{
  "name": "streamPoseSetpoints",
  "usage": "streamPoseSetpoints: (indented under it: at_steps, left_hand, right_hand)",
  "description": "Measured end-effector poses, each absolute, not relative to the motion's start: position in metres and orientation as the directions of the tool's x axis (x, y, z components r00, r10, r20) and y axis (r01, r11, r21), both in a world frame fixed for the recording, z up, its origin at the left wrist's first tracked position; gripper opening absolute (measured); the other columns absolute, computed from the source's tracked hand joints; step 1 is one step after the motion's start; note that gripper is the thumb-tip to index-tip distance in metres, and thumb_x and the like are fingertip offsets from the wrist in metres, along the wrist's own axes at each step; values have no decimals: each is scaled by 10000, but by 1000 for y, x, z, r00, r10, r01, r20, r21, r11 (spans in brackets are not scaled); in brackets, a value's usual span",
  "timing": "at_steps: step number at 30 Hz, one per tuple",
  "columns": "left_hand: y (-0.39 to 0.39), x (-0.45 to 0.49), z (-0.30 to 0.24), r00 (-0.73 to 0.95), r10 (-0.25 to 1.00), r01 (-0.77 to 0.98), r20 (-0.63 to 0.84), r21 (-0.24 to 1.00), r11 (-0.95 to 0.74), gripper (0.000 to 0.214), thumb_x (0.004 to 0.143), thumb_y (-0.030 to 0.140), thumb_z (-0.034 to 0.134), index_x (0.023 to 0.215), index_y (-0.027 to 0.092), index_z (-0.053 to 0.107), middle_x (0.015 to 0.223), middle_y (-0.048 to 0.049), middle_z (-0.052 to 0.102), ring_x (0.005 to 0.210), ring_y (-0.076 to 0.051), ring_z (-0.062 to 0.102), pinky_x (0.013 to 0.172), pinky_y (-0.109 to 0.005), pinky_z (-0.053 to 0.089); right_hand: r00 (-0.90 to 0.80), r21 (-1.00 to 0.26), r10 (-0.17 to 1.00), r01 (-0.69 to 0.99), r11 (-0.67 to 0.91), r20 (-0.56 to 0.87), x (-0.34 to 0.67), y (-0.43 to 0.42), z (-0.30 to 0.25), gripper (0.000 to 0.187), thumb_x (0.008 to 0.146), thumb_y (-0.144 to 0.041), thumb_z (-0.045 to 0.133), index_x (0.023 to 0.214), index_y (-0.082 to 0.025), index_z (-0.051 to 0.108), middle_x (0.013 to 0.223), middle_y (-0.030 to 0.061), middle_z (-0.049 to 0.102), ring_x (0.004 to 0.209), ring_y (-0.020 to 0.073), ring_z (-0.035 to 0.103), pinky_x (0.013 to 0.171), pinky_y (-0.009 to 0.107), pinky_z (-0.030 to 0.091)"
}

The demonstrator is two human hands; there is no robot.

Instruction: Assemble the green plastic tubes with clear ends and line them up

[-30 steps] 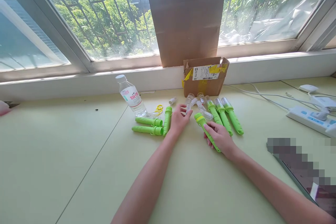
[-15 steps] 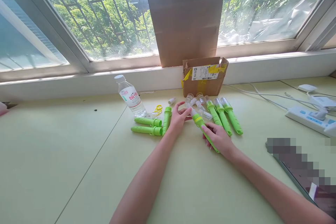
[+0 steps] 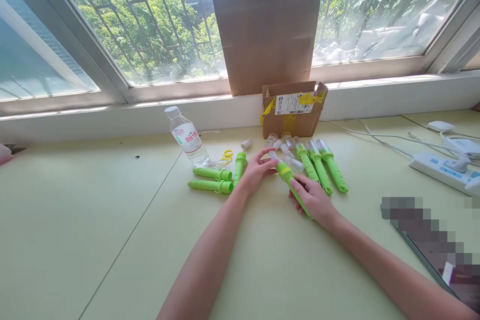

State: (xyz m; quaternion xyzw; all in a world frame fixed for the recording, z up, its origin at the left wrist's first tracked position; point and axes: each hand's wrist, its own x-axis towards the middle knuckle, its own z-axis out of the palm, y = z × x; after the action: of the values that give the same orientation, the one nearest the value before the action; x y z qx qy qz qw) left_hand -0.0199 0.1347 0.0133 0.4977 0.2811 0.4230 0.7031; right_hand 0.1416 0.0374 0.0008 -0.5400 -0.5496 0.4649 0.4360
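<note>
If pressure goes crooked, something could slip

As the head view shows me, the right hand point(image 3: 309, 198) is wrapped round a green tube point(image 3: 287, 175) over the counter point(image 3: 285, 260); the left hand point(image 3: 257, 172) pinches a clear piece point(image 3: 273, 155) at its far end.

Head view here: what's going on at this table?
A person's right hand grips a green handle with a yellow ring near its threaded end. The left hand holds a small pale piece at that end; whether it is seated can't be made out. Three green handles with clear tops lie to the right, and three without tops to the left.
</note>
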Motion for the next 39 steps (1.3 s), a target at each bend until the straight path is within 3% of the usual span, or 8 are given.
streamPoseSetpoints:
  at_steps: [13,17,19,21,23,28,33,39]
  left_hand:
    - [124,-7,15,594,804,-282,31,944,172,527,690,321,764,1148,178,545,1016,-90,654,886,-172,639,804,-312,496]
    - [127,-7,12,450,893,-218,36,973,71,505,773,566,597,1077,165,557,921,-88,647,777,-165,632,657,-294,520]
    - [129,-8,10,292,951,-35,103,995,-97,485,807,599,521,1019,166,569,860,-77,640,737,-161,615,590,-270,499]
    - [128,-8,8,202,946,234,252,926,-297,397,823,537,538,992,179,573,863,-70,636,766,-169,606,607,-273,494]
    - [125,-7,6,260,875,461,409,743,-485,311,845,442,543,1036,198,570,974,-80,628,902,-199,596,727,-320,506]
    - [114,3,2,572,667,632,477,262,-730,431,853,323,525,1265,209,471,1320,-134,473,1239,-274,429,1013,-438,378]
    - [112,8,-3,595,671,652,443,223,-725,594,848,352,518,1398,237,327,1450,-117,364,1353,-287,291,1087,-489,245]
    - [114,6,-1,503,726,709,469,255,-657,600,820,355,549,1382,228,383,1230,-152,500,1160,-319,426,994,-479,296]
  right_hand:
    - [43,-988,999,156,-16,-9,140,35,7,281,825,-464,588,941,-210,566,473,-75,468,359,103,434,346,218,379]
    - [97,-992,995,123,-3,9,139,34,8,283,802,-483,615,858,-219,529,478,-79,457,370,99,421,353,218,371]
    - [147,-992,988,129,19,38,138,33,7,302,793,-485,627,771,-221,483,462,-83,436,368,95,404,357,220,356]
    - [203,-988,977,151,41,71,138,33,6,338,794,-482,628,700,-220,438,451,-78,430,374,95,402,369,225,344]
    - [256,-981,961,181,64,109,138,32,5,360,801,-479,620,654,-216,423,449,-66,434,394,100,412,388,232,344]
    - [334,-965,913,189,180,236,138,34,1,288,819,-455,611,719,-198,528,522,-32,509,476,124,482,451,250,391]
    - [356,-963,897,152,222,263,138,37,-2,263,810,-449,627,762,-199,558,565,-21,540,492,130,508,458,259,410]
    - [343,-966,908,179,188,240,138,36,0,289,811,-473,616,729,-206,541,543,-21,528,475,134,494,459,268,415]
